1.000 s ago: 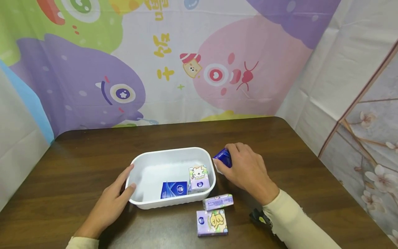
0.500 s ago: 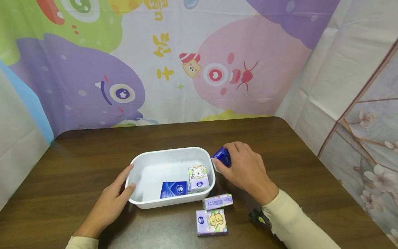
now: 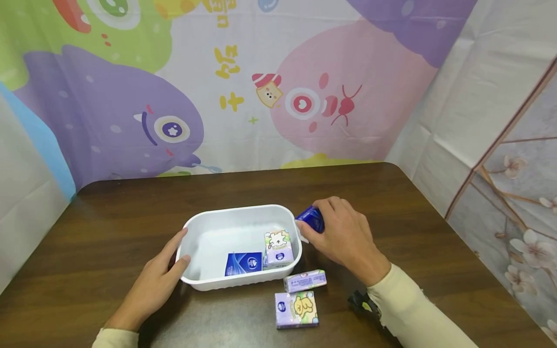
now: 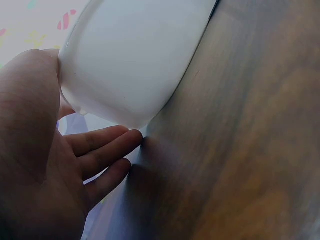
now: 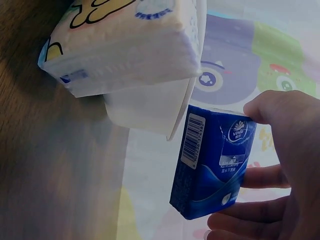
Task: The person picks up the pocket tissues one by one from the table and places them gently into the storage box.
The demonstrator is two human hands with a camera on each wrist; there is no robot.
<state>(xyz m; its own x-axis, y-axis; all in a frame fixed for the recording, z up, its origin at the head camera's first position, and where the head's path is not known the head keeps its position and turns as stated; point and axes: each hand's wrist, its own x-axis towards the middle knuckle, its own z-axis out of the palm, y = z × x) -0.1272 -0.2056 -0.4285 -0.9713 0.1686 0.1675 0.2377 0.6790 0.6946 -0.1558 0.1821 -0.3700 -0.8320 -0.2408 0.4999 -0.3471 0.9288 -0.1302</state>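
Observation:
My right hand [image 3: 345, 239] pinches a blue tissue pack [image 3: 311, 219] between thumb and fingers, beside the right end of a white plastic basin [image 3: 235, 210]. In the right wrist view the blue tissue pack [image 5: 215, 162] shows its barcode side and printed face. At the basin's left end, my left hand [image 3: 156, 275] touches the rim with thumb and index fingertips. Its other fingers [image 4: 107, 152] extend low against the outer wall in the left wrist view. Inside the basin lie another blue tissue pack [image 3: 244, 264] and a purple cartoon tissue pack [image 3: 279, 247].
In front of the basin's right corner, a purple tissue pack stands on its edge [image 3: 305, 281]; another with a yellow bear [image 3: 297, 310] lies flat. A black strap-like object [image 3: 363, 303] sits by the right cuff. A cartoon cloth [image 3: 243, 96] hangs behind the brown table [image 3: 130, 208].
Almost nothing differs: the right hand still holds the blue tissue pack beside the basin, with only a slight shift. The left hand and the other packs keep their places.

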